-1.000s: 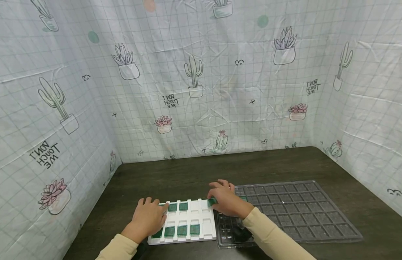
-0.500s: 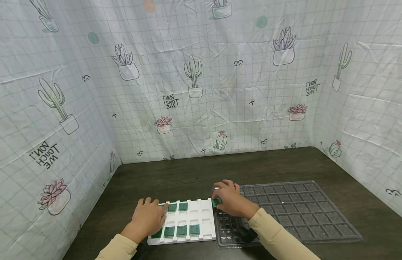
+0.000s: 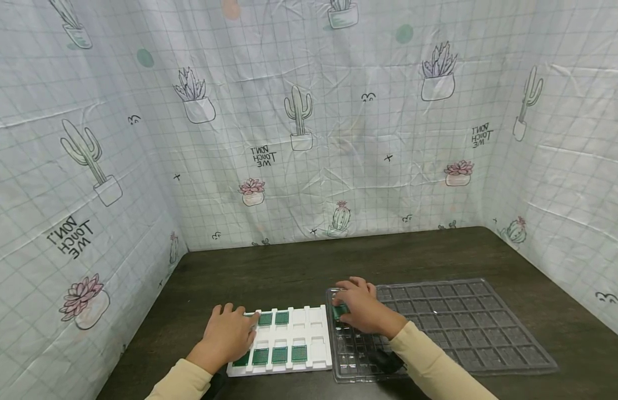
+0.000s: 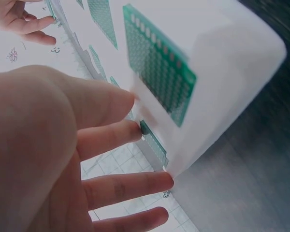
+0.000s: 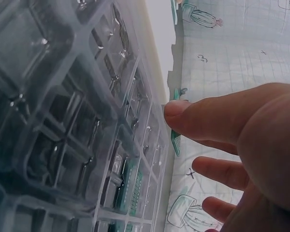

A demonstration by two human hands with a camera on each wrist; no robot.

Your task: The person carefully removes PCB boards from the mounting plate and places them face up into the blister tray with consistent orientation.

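Note:
My right hand (image 3: 363, 309) pinches a small green perforated circuit board (image 3: 339, 313) between thumb and fingers, over the far left corner of the clear plastic tray (image 3: 459, 319). In the right wrist view the held board (image 5: 176, 142) stands edge-on behind the thumb. Green boards (image 5: 133, 191) sit in pockets of the clear tray there, hidden behind my hand in the head view. With fingers fairly straight, my left hand (image 3: 228, 336) rests on the left end of the white tray (image 3: 285, 334). That tray carries several green boards (image 3: 280, 354) in two rows.
The trays lie side by side on a dark wooden table (image 3: 269, 266). Right-end pockets (image 3: 316, 316) of the white tray hold no boards. A black device (image 3: 387, 361) sits under my right wrist, above the clear tray. A patterned curtain (image 3: 339, 166) surrounds the table's back and sides.
My right hand has moved right with the circuit board, from the white tray's far right corner to over the clear tray. The left hand has stayed in place.

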